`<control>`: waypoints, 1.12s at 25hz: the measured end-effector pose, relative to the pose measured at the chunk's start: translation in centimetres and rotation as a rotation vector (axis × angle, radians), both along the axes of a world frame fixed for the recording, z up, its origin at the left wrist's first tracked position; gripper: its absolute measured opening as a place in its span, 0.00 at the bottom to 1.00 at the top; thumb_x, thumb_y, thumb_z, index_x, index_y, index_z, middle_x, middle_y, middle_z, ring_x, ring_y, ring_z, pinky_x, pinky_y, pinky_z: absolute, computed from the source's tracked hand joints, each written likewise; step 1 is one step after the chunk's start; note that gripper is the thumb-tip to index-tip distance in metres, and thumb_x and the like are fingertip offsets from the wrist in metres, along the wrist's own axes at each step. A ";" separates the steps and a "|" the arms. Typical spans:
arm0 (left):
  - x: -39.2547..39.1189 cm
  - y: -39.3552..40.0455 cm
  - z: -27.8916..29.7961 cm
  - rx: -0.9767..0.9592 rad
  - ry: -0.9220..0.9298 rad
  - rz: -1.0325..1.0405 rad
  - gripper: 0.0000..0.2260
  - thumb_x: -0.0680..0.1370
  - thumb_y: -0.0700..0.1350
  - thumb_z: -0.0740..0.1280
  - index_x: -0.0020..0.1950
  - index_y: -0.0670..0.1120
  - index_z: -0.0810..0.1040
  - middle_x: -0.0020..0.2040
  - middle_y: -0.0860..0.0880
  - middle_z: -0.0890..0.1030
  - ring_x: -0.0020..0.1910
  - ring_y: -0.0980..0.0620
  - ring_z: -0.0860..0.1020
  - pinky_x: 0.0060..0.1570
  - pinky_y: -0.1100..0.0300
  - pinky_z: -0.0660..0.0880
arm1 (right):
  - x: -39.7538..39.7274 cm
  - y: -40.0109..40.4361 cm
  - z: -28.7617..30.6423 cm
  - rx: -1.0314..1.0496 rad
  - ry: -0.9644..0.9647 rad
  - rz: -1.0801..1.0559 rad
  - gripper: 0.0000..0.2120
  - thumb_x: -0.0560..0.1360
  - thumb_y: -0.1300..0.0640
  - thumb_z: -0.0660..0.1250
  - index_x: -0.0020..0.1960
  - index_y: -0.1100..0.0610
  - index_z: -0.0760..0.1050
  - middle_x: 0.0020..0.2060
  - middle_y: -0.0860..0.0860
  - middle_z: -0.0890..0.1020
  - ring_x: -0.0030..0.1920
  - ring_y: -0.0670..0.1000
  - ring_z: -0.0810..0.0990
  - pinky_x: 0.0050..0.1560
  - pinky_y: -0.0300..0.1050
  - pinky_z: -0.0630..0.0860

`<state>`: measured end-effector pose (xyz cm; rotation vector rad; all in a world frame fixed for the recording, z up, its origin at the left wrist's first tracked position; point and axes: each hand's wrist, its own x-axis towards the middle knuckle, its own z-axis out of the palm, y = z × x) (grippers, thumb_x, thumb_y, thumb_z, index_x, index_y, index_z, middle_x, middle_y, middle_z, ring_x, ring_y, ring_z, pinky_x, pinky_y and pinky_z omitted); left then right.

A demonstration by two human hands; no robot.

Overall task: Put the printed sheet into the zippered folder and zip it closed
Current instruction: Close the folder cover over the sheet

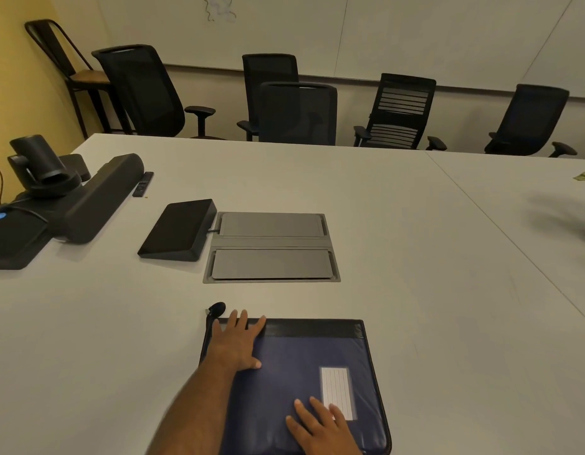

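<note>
A: Two hands flat on the zippered folder, nothing gripped in either. Right hand nearest us, fingers spread loosely, tips touching the white lined label. Left hand further up, palm down, fingers wide, reaching the black zip band at the far edge.

B: Printed sheet — where?

A: Can't see it. Not on the table, not in either hand. Could be inside already; folder lies flat and looks shut, but can't confirm from here.

B: Zip closed?

A: Can't tell. Far edge looks flush, no gap showing. Black loop or pull cord sticks out at the far-left corner, just beyond the left fingertips. Slider itself too small to make out.

B: So what's the advice?

A: If it's the zip step: keep the right hand as the anchor, pressing low so the folder won't skate on the smooth top. Left goes for the pull, runs it along the edge in line w/ the teeth, not lifted. Smooth the fabric first so no sheet corner gets nipped.

B: Anything in the way?

A: No. Floor-box hatch and black tablet stand sit well beyond. Conf camera gear far left. Chairs past the table edge.
</note>
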<state>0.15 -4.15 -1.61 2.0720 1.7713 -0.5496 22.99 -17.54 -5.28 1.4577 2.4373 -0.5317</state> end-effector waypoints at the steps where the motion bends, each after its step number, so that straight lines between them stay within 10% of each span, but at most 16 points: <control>1: -0.1 0.0 -0.2 -0.003 0.007 0.010 0.46 0.73 0.64 0.68 0.79 0.58 0.39 0.80 0.43 0.44 0.78 0.40 0.41 0.72 0.33 0.46 | 0.0 0.1 0.1 -0.007 0.010 0.000 0.31 0.56 0.25 0.65 0.56 0.38 0.73 0.55 0.40 0.81 0.49 0.46 0.85 0.38 0.47 0.83; 9: -1.1 -1.1 -0.5 0.039 -0.001 0.149 0.51 0.63 0.72 0.70 0.78 0.55 0.52 0.74 0.46 0.62 0.73 0.42 0.61 0.70 0.40 0.60 | 2.4 0.7 0.5 0.089 -0.038 0.117 0.27 0.59 0.33 0.67 0.57 0.37 0.72 0.55 0.37 0.82 0.53 0.43 0.83 0.44 0.44 0.82; 18: -0.8 -4.3 -0.4 0.029 -0.071 0.333 0.42 0.63 0.72 0.69 0.69 0.51 0.64 0.62 0.48 0.74 0.59 0.47 0.76 0.53 0.55 0.74 | 5.5 1.6 1.8 0.225 -0.075 -0.114 0.37 0.39 0.56 0.78 0.49 0.41 0.82 0.51 0.48 0.85 0.48 0.53 0.85 0.41 0.47 0.82; 23: -0.4 -7.0 -1.6 -0.029 -0.103 0.371 0.50 0.64 0.74 0.66 0.78 0.53 0.51 0.64 0.45 0.75 0.60 0.45 0.77 0.56 0.54 0.76 | 5.5 1.0 1.9 0.185 0.080 -0.484 0.28 0.70 0.60 0.65 0.68 0.47 0.67 0.58 0.50 0.76 0.55 0.53 0.76 0.52 0.45 0.75; 28: 1.0 -8.9 -1.8 -0.035 -0.257 0.463 0.52 0.69 0.70 0.66 0.78 0.56 0.34 0.64 0.46 0.78 0.56 0.47 0.79 0.55 0.56 0.76 | 5.3 0.5 1.0 0.001 0.484 -0.847 0.27 0.70 0.53 0.70 0.67 0.51 0.67 0.61 0.49 0.77 0.56 0.50 0.78 0.59 0.46 0.76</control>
